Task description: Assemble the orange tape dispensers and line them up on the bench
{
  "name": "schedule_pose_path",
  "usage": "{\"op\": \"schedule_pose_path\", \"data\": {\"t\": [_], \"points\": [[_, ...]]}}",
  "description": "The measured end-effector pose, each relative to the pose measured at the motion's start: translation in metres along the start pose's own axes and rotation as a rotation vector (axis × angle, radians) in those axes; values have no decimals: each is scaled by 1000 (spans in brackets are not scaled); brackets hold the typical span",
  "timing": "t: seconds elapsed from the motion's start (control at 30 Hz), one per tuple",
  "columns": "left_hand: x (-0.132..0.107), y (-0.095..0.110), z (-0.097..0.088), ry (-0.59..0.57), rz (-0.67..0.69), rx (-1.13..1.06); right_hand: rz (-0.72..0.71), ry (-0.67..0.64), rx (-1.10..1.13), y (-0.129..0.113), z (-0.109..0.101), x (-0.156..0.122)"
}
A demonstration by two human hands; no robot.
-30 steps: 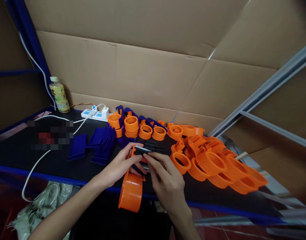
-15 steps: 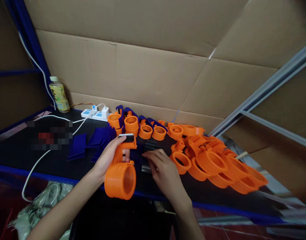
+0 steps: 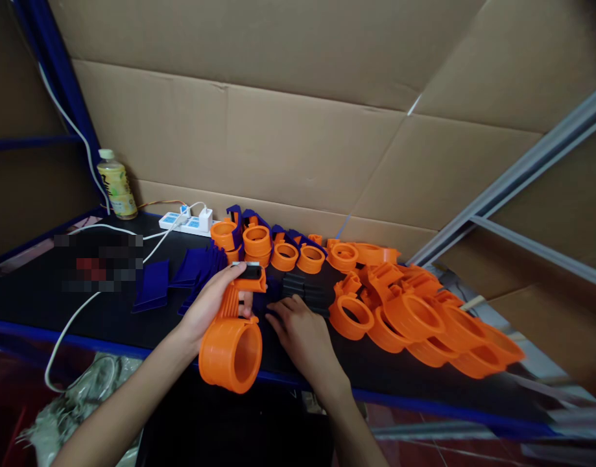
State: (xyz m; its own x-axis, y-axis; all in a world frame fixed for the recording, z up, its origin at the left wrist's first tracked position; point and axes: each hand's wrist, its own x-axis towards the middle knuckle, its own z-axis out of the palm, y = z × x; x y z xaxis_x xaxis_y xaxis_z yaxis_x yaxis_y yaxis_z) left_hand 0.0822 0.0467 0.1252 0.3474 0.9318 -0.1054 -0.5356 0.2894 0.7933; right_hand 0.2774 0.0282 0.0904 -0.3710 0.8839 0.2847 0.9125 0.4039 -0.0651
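Note:
My left hand [image 3: 207, 301] is wrapped round the handle of an orange tape dispenser [image 3: 229, 355], its ring hanging toward me. The thumb lies by a black piece with a toothed metal blade [image 3: 249, 269] at the dispenser's top. My right hand [image 3: 305, 334] is low over the black table, fingers bent and drawn together; whatever sits beneath them is hidden. Just beyond its knuckles lie several black plastic pieces [image 3: 302, 288]. Further orange dispensers [image 3: 414, 318] are heaped right of this hand.
Dispensers with blue covers [image 3: 256, 240] stand along the cardboard wall [image 3: 288, 143]. Blue plastic covers [image 3: 195, 269] lie left of my left hand. Behind are a white power strip [image 3: 185, 222] with cables and a yellow-labelled bottle [image 3: 117, 185]. A metal frame bar [image 3: 512, 172] slants at the right.
My right hand has moved slightly left and toward me, uncovering more of the black pieces behind it. The dispenser in my left hand has tilted a little, its ring shifting left.

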Motion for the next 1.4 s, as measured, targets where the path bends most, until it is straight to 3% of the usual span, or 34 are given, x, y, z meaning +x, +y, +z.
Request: {"op": "schedule_pose_path", "data": {"t": [0.5,0.83,1.0,1.23,1.4], "points": [[0,-2,3,-11,8,10,112,-13,102,1,-2,3],[0,-1,3,-26,14,26,102,21,249,6,4,3],[-2,0,3,4,-17,7,122,131,617,9,-4,2],[-2,-4,7,-6,-17,8,365,219,1542,6,-20,-1],[0,-16,12,-65,-13,-42,421,189,1707,-5,-18,-1]]}}
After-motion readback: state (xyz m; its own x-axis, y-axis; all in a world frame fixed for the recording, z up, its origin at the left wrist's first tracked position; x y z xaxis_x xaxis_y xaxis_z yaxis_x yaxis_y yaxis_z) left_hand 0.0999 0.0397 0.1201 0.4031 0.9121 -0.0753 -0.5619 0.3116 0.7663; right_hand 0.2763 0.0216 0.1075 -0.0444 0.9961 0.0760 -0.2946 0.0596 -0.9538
